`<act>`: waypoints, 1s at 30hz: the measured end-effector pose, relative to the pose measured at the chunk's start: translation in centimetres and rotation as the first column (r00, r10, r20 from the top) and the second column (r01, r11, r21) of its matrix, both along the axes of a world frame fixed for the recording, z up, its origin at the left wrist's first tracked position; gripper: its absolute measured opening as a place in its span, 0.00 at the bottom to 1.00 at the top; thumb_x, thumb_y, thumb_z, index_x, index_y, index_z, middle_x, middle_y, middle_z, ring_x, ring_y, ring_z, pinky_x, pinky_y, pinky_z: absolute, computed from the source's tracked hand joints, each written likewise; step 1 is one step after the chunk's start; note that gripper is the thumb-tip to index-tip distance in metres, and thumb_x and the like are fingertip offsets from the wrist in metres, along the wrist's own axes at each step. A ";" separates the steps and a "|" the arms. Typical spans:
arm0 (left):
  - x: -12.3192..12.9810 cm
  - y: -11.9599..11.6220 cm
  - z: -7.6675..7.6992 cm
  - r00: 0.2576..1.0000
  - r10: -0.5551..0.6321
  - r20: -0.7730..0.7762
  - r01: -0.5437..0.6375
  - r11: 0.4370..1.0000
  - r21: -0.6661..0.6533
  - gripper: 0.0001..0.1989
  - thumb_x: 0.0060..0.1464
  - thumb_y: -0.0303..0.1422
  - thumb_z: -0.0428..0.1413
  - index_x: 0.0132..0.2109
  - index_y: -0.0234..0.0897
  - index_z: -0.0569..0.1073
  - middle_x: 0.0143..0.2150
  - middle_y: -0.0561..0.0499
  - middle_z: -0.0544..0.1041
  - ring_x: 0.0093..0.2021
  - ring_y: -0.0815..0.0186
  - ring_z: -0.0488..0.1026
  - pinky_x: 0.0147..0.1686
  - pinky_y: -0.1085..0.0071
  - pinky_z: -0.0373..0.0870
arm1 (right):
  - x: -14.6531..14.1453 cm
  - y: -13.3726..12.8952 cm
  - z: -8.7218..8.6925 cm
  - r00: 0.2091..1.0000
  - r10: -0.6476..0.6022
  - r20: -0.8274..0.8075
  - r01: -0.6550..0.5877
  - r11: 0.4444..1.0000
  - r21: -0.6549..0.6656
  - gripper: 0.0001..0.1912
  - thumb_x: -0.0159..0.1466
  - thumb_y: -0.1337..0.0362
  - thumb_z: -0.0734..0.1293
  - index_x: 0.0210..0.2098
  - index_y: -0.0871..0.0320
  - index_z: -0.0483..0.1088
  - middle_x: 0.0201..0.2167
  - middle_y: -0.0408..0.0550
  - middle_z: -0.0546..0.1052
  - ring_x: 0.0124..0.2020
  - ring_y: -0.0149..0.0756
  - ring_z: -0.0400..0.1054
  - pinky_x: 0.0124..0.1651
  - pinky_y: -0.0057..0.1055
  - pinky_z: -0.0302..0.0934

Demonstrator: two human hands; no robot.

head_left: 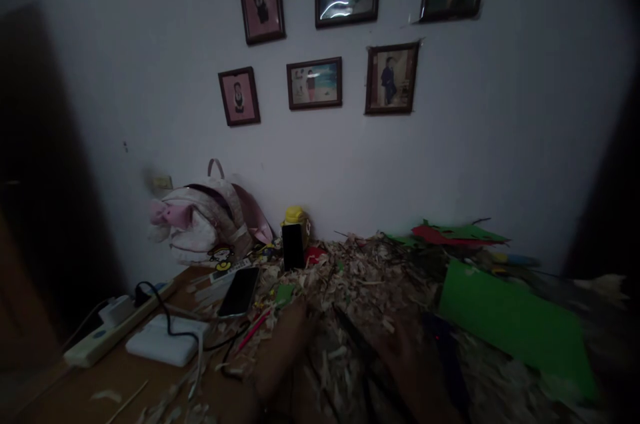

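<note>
Dim light and motion blur smear both hands over a heap of pale shreds and scraps (370, 277). My left hand (293, 334) reaches in from the bottom, right of a pink pen-like stick (254, 329); its fingers are lost in shadow. To its right, my right hand (404, 359) lies beside a long dark strip-like thing (354, 334); whether it grips that thing cannot be made out. Just right of this hand is a dark blue object (445, 351) with a small red light. A small green piece (285, 294) lies beyond my left hand.
A green sheet (515, 324) covers the right side. On the left are a power strip (83, 351), a white box-like device (163, 341) with cables, and a phone (239, 292). Another phone (293, 247) stands upright near a backpack (210, 217). Framed photos (314, 84) hang on the wall.
</note>
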State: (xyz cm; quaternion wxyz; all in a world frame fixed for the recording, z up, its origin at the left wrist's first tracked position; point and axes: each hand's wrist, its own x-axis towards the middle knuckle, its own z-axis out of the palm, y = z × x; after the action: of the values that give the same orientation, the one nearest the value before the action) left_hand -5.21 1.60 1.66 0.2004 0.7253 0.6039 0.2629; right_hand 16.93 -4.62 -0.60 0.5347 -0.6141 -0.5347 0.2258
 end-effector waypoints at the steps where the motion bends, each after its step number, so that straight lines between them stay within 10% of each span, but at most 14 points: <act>1: -0.3 0.0 -0.3 0.999 0.004 -0.049 -0.005 1.000 -0.005 0.13 0.45 0.31 0.53 0.40 0.34 0.72 0.39 0.41 0.74 0.42 0.53 0.69 0.44 0.62 0.61 | -0.1 -0.1 0.0 1.000 0.014 0.009 -0.014 1.000 0.000 0.28 0.53 0.55 0.60 0.50 0.62 0.65 0.42 0.53 0.76 0.42 0.42 0.71 0.41 0.32 0.66; 7: -0.5 -0.1 -1.0 0.985 -0.027 -0.173 0.022 0.999 -0.031 0.17 0.44 0.24 0.51 0.44 0.35 0.73 0.42 0.41 0.75 0.44 0.55 0.70 0.44 0.66 0.62 | -0.3 -0.9 0.9 0.997 0.044 0.071 -0.052 0.992 0.116 0.21 0.53 0.56 0.60 0.42 0.59 0.72 0.42 0.51 0.77 0.44 0.43 0.71 0.44 0.36 0.66; 20: 1.6 -2.6 1.0 0.985 -0.174 0.003 0.173 0.977 0.123 0.15 0.56 0.36 0.45 0.46 0.41 0.71 0.43 0.46 0.77 0.44 0.60 0.72 0.43 0.68 0.64 | -1.4 -1.8 0.4 0.953 0.259 0.154 -0.237 0.960 -0.146 0.17 0.57 0.56 0.58 0.39 0.56 0.72 0.45 0.52 0.73 0.49 0.42 0.65 0.54 0.40 0.57; 24: 1.0 -0.8 1.2 0.997 0.000 0.076 -0.015 0.981 0.193 0.13 0.54 0.40 0.48 0.42 0.41 0.72 0.33 0.49 0.78 0.33 0.60 0.74 0.35 0.68 0.67 | -0.5 -1.1 -0.7 0.944 0.258 0.205 -0.248 0.966 -0.077 0.16 0.53 0.65 0.59 0.39 0.56 0.73 0.46 0.52 0.73 0.50 0.43 0.65 0.54 0.40 0.57; 30: -1.5 7.8 2.1 0.861 0.341 0.378 -0.432 0.882 0.188 0.21 0.47 0.34 0.55 0.49 0.30 0.66 0.47 0.38 0.72 0.49 0.54 0.69 0.46 0.62 0.63 | -0.3 -0.5 -3.1 0.926 0.235 0.297 -0.285 0.948 0.139 0.21 0.47 0.73 0.58 0.37 0.56 0.74 0.42 0.50 0.76 0.47 0.40 0.68 0.51 0.34 0.61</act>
State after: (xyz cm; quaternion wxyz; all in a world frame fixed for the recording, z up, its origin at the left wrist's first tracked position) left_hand -6.67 9.41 3.77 0.1434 0.5530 0.6543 0.4955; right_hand 16.66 -5.15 -3.67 0.4732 -0.5122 -0.6992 0.1579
